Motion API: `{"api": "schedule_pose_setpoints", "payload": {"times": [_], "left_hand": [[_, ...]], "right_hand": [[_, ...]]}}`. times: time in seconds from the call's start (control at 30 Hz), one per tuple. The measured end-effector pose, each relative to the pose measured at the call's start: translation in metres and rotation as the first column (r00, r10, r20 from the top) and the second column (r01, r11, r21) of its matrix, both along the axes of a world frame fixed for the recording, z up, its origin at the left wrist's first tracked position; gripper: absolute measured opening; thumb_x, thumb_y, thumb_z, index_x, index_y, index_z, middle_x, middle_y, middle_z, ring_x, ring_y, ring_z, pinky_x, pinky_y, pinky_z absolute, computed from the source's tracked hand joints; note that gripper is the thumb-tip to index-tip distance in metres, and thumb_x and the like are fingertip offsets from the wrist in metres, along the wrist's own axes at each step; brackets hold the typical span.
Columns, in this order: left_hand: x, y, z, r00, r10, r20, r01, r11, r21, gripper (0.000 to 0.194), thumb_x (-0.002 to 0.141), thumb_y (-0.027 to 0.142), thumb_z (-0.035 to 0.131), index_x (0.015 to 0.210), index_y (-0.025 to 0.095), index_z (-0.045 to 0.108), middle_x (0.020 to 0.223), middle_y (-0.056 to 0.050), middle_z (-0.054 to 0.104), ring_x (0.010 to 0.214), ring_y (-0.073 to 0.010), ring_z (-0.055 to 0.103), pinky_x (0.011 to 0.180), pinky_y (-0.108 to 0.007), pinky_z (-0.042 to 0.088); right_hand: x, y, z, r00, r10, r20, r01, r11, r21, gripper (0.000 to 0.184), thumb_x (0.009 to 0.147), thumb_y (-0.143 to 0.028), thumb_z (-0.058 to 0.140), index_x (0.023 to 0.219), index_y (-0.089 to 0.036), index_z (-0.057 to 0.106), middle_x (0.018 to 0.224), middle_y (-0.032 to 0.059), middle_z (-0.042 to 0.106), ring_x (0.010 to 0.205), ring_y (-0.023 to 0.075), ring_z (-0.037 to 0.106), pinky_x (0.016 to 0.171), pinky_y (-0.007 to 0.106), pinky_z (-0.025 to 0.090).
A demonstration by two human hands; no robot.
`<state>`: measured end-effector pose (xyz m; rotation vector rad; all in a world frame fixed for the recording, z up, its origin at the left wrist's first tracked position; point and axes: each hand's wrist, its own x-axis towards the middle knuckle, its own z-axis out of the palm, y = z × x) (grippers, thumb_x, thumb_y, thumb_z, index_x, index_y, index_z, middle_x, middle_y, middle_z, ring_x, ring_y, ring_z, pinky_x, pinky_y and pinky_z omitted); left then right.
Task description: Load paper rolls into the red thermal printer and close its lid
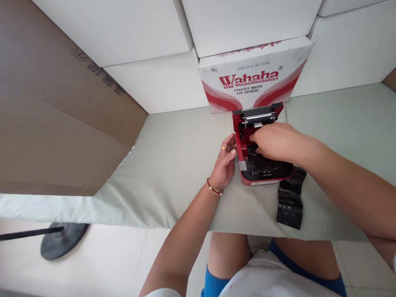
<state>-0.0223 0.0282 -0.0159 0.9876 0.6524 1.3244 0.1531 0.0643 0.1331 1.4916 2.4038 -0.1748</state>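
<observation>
A small red and black label printer (266,170) stands on the cloth-covered table with its lid (257,114) raised, showing a roller and a metal bar. My left hand (225,162) rests against the printer's left side, fingers stretched out and touching the casing; a ring and a beaded bracelet are on it. From the right, my right hand (277,141) reaches into the printer, its fingers bent together. Whatever lies between those fingertips is hidden. Dark glossy film shows inside the printer. A strip of black film (290,203) lies wavy beside it, near the table's front edge.
Behind the printer stands a white and red Wahaha water carton (254,83), against stacked white boxes (142,29). A large brown cardboard box (53,110) takes up the left of the table (172,166). On the floor is a round black base (63,246).
</observation>
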Motion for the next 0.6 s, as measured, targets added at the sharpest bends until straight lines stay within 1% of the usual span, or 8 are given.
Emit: {"api": "schedule_pose_setpoints", "payload": {"times": [0.1,0.17,0.23,0.3,0.4,0.47,0.53,0.6], "left_hand": [[0.002,0.000,0.002,0.998,0.010,0.061,-0.008,0.999,-0.042,0.061,0.086,0.053,0.086,0.138,0.029,0.067,0.162,-0.007,0.059,0.163,-0.0315,0.043,0.139,-0.050,0.027],[0.003,0.001,0.003,0.997,0.013,0.069,-0.010,0.998,-0.055,0.062,0.083,0.053,0.089,0.136,0.029,0.068,0.159,-0.008,0.061,0.161,-0.0325,0.045,0.138,-0.051,0.028],[0.004,0.001,0.003,0.997,0.021,0.073,-0.016,0.998,-0.062,0.063,0.082,0.053,0.090,0.135,0.029,0.069,0.158,-0.008,0.062,0.159,-0.0329,0.047,0.138,-0.052,0.029],[0.004,0.001,0.004,0.996,0.036,0.081,-0.031,0.997,-0.066,0.061,0.082,0.054,0.090,0.134,0.028,0.070,0.157,-0.008,0.063,0.159,-0.0325,0.047,0.138,-0.051,0.029],[0.002,0.001,0.007,0.991,0.067,0.119,-0.055,0.993,-0.104,0.056,0.084,0.055,0.087,0.130,0.026,0.072,0.153,-0.008,0.067,0.158,-0.0311,0.050,0.137,-0.049,0.030],[-0.001,0.002,0.009,0.986,0.080,0.147,-0.057,0.987,-0.150,0.053,0.086,0.056,0.085,0.128,0.026,0.073,0.150,-0.008,0.070,0.156,-0.0298,0.053,0.137,-0.047,0.031],[-0.004,0.003,0.012,0.984,0.080,0.161,-0.050,0.981,-0.186,0.049,0.088,0.056,0.082,0.126,0.025,0.075,0.147,-0.008,0.072,0.155,-0.0290,0.055,0.135,-0.046,0.034],[-0.008,0.004,0.013,0.985,0.075,0.158,-0.042,0.979,-0.198,0.046,0.089,0.055,0.079,0.123,0.025,0.076,0.145,-0.009,0.074,0.153,-0.0290,0.057,0.133,-0.046,0.037]], "right_hand": [[-0.011,0.002,-0.006,0.998,0.026,0.048,-0.024,0.999,-0.044,0.029,0.091,-0.019,0.066,0.115,-0.019,0.081,0.112,0.0178,0.083,0.103,0.0350,0.078,0.076,0.038,0.055],[-0.012,-0.001,-0.006,0.999,0.015,0.045,-0.014,1.000,-0.028,0.031,0.093,-0.020,0.063,0.119,-0.019,0.079,0.113,0.0185,0.083,0.104,0.0359,0.078,0.075,0.039,0.055],[-0.007,-0.009,-0.001,1.000,-0.020,0.016,0.020,1.000,0.022,0.036,0.096,-0.023,0.060,0.129,-0.020,0.074,0.115,0.0187,0.082,0.103,0.0376,0.078,0.073,0.040,0.054],[0.005,-0.021,0.008,0.996,-0.031,-0.079,0.037,0.996,0.079,0.040,0.099,-0.028,0.059,0.136,-0.022,0.070,0.115,0.0165,0.082,0.100,0.0375,0.078,0.071,0.041,0.053],[0.048,-0.041,0.023,0.937,0.013,-0.348,0.040,0.989,0.145,0.038,0.100,-0.043,0.061,0.133,-0.027,0.071,0.097,0.0081,0.082,0.080,0.0295,0.076,0.064,0.038,0.052],[0.092,-0.051,0.028,0.850,0.026,-0.525,0.079,0.981,0.177,0.044,0.099,-0.064,0.060,0.128,-0.033,0.073,0.067,0.0010,0.072,0.049,0.0213,0.062,0.048,0.036,0.043],[0.140,-0.055,0.024,0.813,-0.015,-0.582,0.147,0.972,0.181,0.062,0.090,-0.088,0.058,0.123,-0.038,0.075,0.051,-0.0021,0.060,0.034,0.0179,0.046,0.037,0.036,0.034],[0.182,-0.055,0.011,0.827,-0.088,-0.555,0.186,0.975,0.123,0.069,0.079,-0.096,0.063,0.115,-0.040,0.080,0.047,0.0004,0.058,0.033,0.0185,0.047,0.034,0.036,0.032]]}}
